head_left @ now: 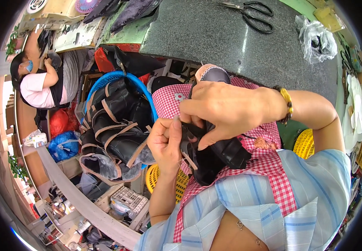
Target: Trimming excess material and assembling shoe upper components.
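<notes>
On the lap, over a red-checked apron [269,167], a black shoe upper [216,157] is held between both hands, just short of the edge of a grey stone table [214,37]. The right hand [222,111] comes over from above, its fingers curled down and pressed on the top of the upper, thumb underneath, so it clamps the piece in place. The left hand [166,142] sits at the near-left edge of the same piece, thumb and forefinger pinched together on the rim or on a tan strip of trim there; which of the two I cannot tell, since the fingers hide the spot.

My reading is that the step in hand is edge work on this one upper: folding, pulling or seating the trim along its opening. The next move seems to call for a steady clamp from the right hand while the left works a small pinch along the rim, keeping the strip flat and even.

Left of the knees, a blue basket [118,77] holds a pile of similar black uppers [114,129] with tan edging. Black scissors [252,14] lie on the far side of the table, well apart from both hands. Another person [42,83] in a pink top sits at a bench off to the left.
</notes>
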The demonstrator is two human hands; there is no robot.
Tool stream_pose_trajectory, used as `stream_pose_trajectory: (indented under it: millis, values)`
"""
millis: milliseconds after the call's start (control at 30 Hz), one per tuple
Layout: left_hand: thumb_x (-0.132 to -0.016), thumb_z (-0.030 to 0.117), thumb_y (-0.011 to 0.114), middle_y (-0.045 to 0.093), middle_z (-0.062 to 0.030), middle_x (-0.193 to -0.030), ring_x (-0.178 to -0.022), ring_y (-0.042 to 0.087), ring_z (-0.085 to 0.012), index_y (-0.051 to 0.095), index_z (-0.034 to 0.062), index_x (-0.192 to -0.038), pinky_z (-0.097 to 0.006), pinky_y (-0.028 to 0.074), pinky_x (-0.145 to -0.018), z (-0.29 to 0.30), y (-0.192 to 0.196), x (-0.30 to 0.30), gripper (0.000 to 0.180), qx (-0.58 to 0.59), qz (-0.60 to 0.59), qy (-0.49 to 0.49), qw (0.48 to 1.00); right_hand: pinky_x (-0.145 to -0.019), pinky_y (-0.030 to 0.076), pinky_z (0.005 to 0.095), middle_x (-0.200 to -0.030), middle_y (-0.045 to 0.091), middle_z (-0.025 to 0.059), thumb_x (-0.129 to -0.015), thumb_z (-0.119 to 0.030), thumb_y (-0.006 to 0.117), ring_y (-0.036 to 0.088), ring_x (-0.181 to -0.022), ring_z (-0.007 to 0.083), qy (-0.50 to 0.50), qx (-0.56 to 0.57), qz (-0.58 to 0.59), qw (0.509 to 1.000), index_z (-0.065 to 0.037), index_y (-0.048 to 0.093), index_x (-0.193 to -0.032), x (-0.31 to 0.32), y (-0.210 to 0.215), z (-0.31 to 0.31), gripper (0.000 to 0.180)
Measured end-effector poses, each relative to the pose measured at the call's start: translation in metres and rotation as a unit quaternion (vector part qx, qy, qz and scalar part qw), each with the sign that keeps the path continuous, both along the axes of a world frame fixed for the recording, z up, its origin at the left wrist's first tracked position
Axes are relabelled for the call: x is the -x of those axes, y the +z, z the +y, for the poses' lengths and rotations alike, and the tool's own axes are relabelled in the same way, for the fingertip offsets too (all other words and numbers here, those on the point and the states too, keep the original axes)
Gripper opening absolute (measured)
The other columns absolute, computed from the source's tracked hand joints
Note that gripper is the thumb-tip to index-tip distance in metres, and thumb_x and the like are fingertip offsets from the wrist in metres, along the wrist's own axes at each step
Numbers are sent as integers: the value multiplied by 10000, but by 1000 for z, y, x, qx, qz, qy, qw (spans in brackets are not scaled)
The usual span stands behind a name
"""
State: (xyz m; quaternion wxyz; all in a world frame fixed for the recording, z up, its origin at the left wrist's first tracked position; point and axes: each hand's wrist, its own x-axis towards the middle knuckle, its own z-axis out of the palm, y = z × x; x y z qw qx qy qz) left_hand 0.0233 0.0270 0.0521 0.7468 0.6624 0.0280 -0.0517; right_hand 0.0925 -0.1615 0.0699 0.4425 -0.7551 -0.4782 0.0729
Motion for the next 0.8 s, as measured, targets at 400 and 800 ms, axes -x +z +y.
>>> stream_pose_trajectory:
  millis: [400, 800]
  values:
    - [-949, 100, 545, 579, 34, -649, -527, 435, 19, 543, 21, -850, -151, 300, -459, 14, -18, 3, 127, -7, 11, 46, 999, -594, 434, 301, -677, 555, 55, -660, -171, 585, 557, -690, 183, 21, 127, -397, 909, 6, 601, -701, 12, 6, 33, 182]
    - [-855, 163, 616, 614, -113, -607, -507, 559, -164, 595, -38, -801, -313, 420, -489, 22, -81, -8, 209, -294, -32, 103, 950, -686, 443, 317, -720, 585, 38, -683, -204, 571, 571, -751, 198, 245, 57, -423, 870, -51, 586, -699, 19, -15, 39, 154]
